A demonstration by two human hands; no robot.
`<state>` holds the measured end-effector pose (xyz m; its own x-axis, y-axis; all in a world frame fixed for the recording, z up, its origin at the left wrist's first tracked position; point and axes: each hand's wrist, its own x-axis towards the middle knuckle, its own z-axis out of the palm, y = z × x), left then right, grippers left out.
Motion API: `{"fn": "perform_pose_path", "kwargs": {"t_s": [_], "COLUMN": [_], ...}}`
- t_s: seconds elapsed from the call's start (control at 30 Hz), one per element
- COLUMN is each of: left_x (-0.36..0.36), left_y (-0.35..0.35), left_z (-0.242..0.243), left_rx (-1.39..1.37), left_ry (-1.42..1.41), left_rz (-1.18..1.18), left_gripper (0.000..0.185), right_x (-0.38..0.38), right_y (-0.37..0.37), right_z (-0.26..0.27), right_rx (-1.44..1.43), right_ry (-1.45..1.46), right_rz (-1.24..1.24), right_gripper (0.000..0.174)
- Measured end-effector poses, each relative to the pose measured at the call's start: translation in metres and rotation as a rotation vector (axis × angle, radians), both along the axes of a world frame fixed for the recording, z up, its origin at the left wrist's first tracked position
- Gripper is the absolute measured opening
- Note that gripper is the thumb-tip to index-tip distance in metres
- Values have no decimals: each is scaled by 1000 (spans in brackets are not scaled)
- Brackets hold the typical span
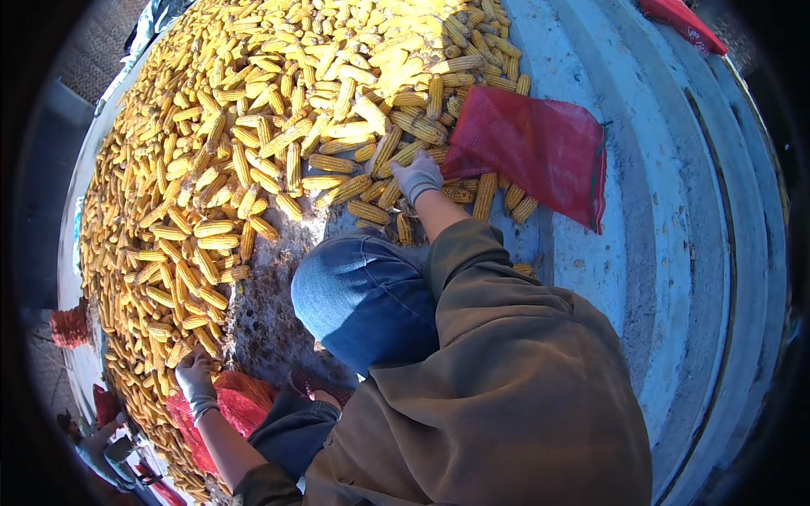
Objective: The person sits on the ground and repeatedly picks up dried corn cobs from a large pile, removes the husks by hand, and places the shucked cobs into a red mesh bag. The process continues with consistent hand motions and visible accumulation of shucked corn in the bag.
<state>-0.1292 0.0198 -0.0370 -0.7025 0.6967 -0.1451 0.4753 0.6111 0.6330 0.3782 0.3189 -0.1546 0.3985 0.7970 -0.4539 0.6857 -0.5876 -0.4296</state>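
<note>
A large heap of yellow corn cobs (215, 164) spreads before me. My right hand (419, 176), in a pale work glove, rests against cobs at the heap's right edge, its fingertips at one cob; whether it grips that cob is unclear. Beside it, a flat red mesh sack (531, 148) lies partly over cobs. At the lower left, my left hand (197, 379), also gloved, is at the cobs just above a second red mesh sack (237, 405). Its fingers are bent and dark at the tips, and I cannot tell what they hold.
Blue-painted concrete steps (639, 190) run down the right side. Dirt and husk bits cover the floor (272, 316) by my knee. Another person (104, 452) is at the lower left rim, near a dark red sack (106, 405). A filled red sack (71, 326) stands at the left.
</note>
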Motion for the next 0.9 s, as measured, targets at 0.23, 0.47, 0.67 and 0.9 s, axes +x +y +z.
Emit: {"fn": "perform_pose_path", "kwargs": {"t_s": [0.23,0.47,0.67,0.9], "left_x": [-10,8,7,59], "left_y": [-5,-2,-13,4], "left_z": [-9,-8,-5,19], "left_rx": [52,-22,101,215], "left_ry": [-159,-80,-154,-299], "left_rz": [-89,-30,-29,-43], "left_gripper": [62,60,53,46], "right_x": [153,143,141,58], "right_y": [-95,-64,-54,-84], "right_z": [-85,-76,-153,-200], "right_rx": [39,-227,-367,-286], "right_ry": [-370,-209,65,768], "right_rz": [-20,-270,-429,-869], "right_gripper": [61,72,75,56]}}
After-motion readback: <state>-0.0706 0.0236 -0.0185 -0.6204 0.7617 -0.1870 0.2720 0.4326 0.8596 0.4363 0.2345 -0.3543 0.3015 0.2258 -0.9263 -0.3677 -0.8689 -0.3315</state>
